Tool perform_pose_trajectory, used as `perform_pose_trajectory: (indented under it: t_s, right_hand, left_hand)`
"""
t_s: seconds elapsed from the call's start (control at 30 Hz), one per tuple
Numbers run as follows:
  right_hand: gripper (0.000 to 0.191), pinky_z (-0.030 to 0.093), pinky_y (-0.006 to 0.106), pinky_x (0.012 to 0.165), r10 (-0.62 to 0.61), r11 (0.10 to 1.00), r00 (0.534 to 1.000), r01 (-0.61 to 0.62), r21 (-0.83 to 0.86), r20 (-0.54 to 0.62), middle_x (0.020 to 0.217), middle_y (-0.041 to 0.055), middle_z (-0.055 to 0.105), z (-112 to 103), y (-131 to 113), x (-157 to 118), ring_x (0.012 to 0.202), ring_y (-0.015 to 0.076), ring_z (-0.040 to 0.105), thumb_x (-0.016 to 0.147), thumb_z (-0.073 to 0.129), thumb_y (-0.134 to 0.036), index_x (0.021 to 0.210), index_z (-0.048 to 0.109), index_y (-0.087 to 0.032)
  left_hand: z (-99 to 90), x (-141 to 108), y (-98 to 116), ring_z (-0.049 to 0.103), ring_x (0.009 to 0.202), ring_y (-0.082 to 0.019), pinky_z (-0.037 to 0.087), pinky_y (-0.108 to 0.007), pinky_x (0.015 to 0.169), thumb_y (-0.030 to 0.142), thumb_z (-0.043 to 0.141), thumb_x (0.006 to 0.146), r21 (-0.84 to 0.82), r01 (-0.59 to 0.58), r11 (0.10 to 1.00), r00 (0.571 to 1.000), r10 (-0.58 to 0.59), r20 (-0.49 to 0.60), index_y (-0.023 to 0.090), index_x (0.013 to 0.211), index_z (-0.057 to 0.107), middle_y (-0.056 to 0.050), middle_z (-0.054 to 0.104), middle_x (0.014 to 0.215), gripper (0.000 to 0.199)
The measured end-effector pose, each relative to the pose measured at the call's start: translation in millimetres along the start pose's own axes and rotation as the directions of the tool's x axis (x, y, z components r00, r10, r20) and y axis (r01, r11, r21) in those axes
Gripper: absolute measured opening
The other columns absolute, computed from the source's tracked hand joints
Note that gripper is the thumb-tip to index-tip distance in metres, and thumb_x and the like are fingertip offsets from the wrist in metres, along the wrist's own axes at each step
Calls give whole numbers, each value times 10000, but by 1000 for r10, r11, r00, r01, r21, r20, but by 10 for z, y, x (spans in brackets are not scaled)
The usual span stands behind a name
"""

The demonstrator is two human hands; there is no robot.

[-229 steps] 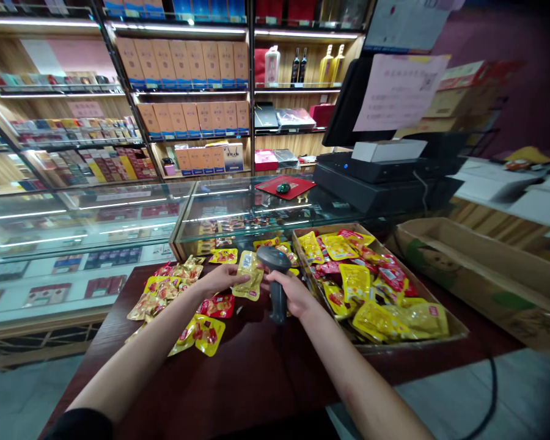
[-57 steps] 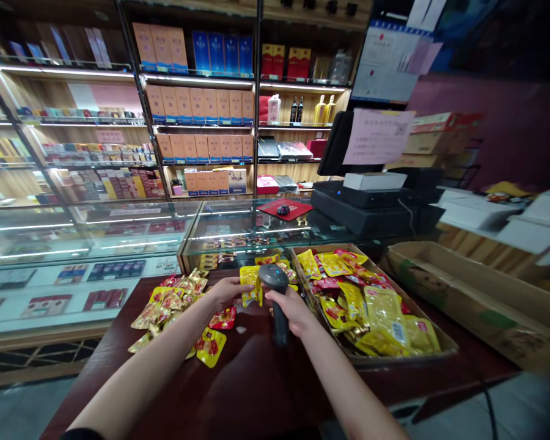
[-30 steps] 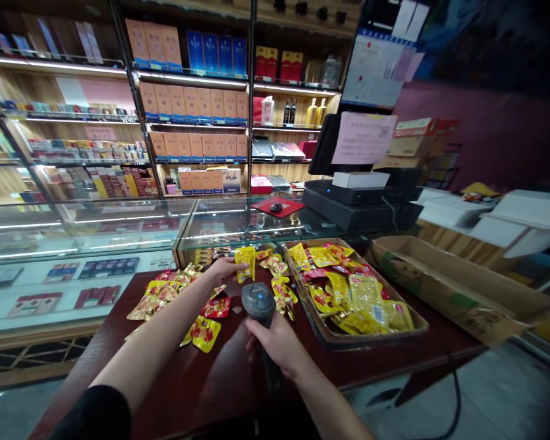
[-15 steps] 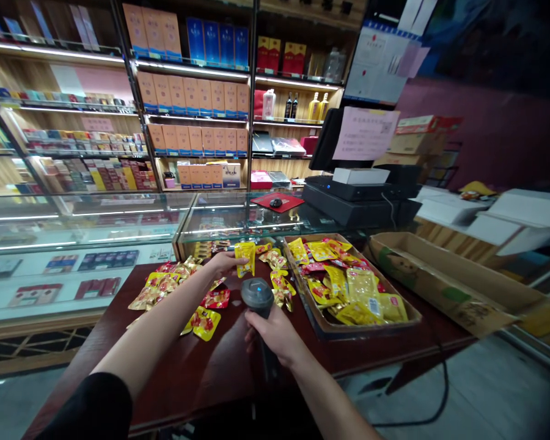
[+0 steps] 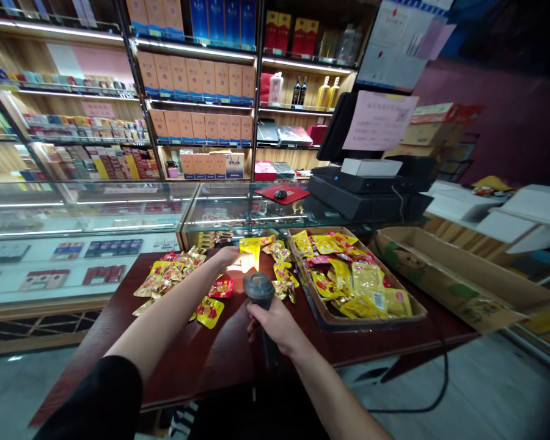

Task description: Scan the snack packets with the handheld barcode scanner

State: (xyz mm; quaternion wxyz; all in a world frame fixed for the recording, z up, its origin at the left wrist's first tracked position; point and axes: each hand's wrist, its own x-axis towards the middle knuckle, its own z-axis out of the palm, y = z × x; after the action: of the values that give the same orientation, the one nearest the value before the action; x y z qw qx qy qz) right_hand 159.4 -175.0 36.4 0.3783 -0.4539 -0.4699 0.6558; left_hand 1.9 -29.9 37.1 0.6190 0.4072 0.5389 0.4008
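My right hand [image 5: 275, 324] is wrapped round the handle of a dark grey barcode scanner [image 5: 258, 287], its head pointing away from me. Just beyond it, my left hand [image 5: 229, 258] pinches a small yellow snack packet [image 5: 250, 252], held upright. A bright light from the scanner falls on the packet's lower part and on my fingertips. To the left on the dark red table [image 5: 192, 360] lies a pile of gold and red snack packets [image 5: 165, 278]. A yellow packet [image 5: 209, 311] and a red packet [image 5: 222, 287] lie nearer me. More gold packets [image 5: 284, 281] lie right of the scanner.
A shallow carton [image 5: 318, 321] full of yellow and red packets stands right of my hands. Beyond it is a long open cardboard box [image 5: 440, 293]. Glass display counters [image 5: 238, 208] border the far side, with a monitor [image 5: 339, 128] and mouse [image 5: 280, 194]. Stocked shelves [image 5: 197, 101] rise behind.
The scanner's light now shines on the yellow packet, which was unlit before. Both hands keep their holds, and the whole view has shifted slightly.
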Motion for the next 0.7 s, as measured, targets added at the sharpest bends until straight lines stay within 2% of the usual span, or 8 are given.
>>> perform_pose_trajectory:
  t_s: [0.2, 0.3, 0.37, 0.43, 0.5, 0.6, 0.7]
  right_hand:
    - [218, 467, 266, 368, 19, 1000, 1000, -19, 2, 0, 545, -61, 508, 7, -9, -1, 427, 133, 543, 680, 607, -321, 792, 488, -178]
    - [199, 494, 280, 439, -19, 1000, 999, 20, 22, -31, 642, -10, 584, -62, -76, 31, 550, 156, 590, 652, 628, -303, 765, 545, -162]
    - [201, 516, 280, 558, -113, 993, 986, 116, 20, -119, 732, 17, 637, -149, -161, 86, 677, 165, 611, 618, 657, -258, 778, 599, -151]
    - [201, 501, 256, 643, -185, 981, 957, 193, 15, -222, 744, 8, 656, -259, -262, 162, 715, 147, 604, 587, 672, -208, 777, 636, -150]
    - [214, 484, 234, 634, -152, 981, 950, 179, 76, -271, 691, -11, 650, -375, -362, 238, 665, 126, 590, 565, 674, -182, 777, 658, -155]
    - [256, 496, 231, 592, -30, 963, 978, 83, 256, -204, 688, -5, 657, -535, -484, 303, 630, 124, 594, 531, 685, -159, 787, 673, -159]
    - [271, 538, 256, 619, -14, 940, 993, 54, 337, -118, 823, 27, 691, -713, -583, 288, 705, 148, 628, 509, 691, -117, 775, 667, -165]
  left_hand:
    - [36, -21, 17, 668, 638, -180, 532, -268, 614, 194, 822, 588, 18, 1, 1000, 1000, -1, -16, 112, 900, 721, -72, 720, 710, 338]
    - [20, -6, -10, 675, 664, -192, 539, -272, 608, 204, 831, 577, 4, 13, 1000, 1000, -13, 5, 102, 896, 716, -94, 722, 753, 354]
    - [14, -15, -32, 679, 692, -197, 546, -274, 614, 215, 843, 562, -18, 14, 1000, 998, -13, 56, 105, 894, 712, -104, 723, 798, 374]
    - [24, -53, -46, 682, 725, -195, 554, -275, 638, 232, 852, 549, -37, 12, 999, 990, -6, 139, 112, 899, 709, -109, 722, 853, 397]
    - [56, -118, -47, 681, 750, -189, 559, -280, 679, 260, 853, 556, -32, 27, 999, 974, -19, 225, 115, 916, 707, -113, 718, 902, 415]
    - [141, -227, -19, 681, 811, -197, 561, -289, 726, 299, 827, 605, -15, 47, 999, 942, -39, 333, 121, 972, 700, -121, 709, 971, 427]
    - [284, -304, 55, 678, 868, -211, 560, -289, 757, 264, 816, 628, -20, 77, 997, 917, -63, 393, 116, 984, 696, -125, 703, 1007, 403]
